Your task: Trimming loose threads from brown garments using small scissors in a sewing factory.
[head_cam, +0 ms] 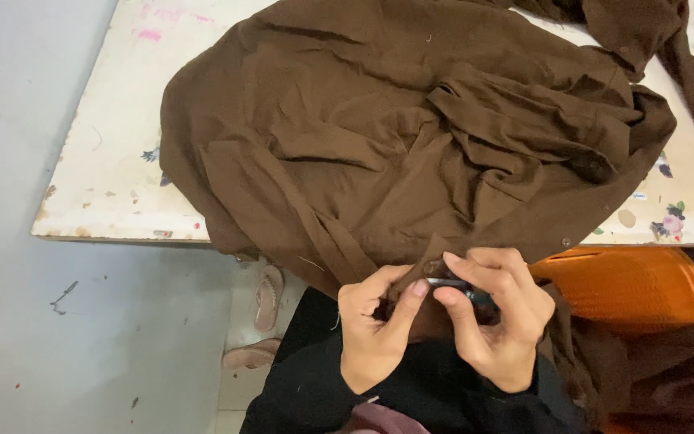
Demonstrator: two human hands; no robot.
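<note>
1. Garment [379, 137]: brown, crumpled, spread over the worn white table [106, 161]; near edge hangs off toward the person.
2. Left hand [375, 329]: thumb and fingers pinched on the hanging brown hem, just below the table edge.
3. Right hand [496, 317]: fingers closed around a small dark tool [447, 284], touching the same hem; tool type unclear.
4. Orange plastic piece [628, 285] right of the hands; sandals [263, 317] on the floor, left.

We see the garment [379, 137] spread on the table [106, 161], its hem hanging over the near edge; sandals [265, 309] lie on the floor below, a crate [636, 285] to their right.
</note>
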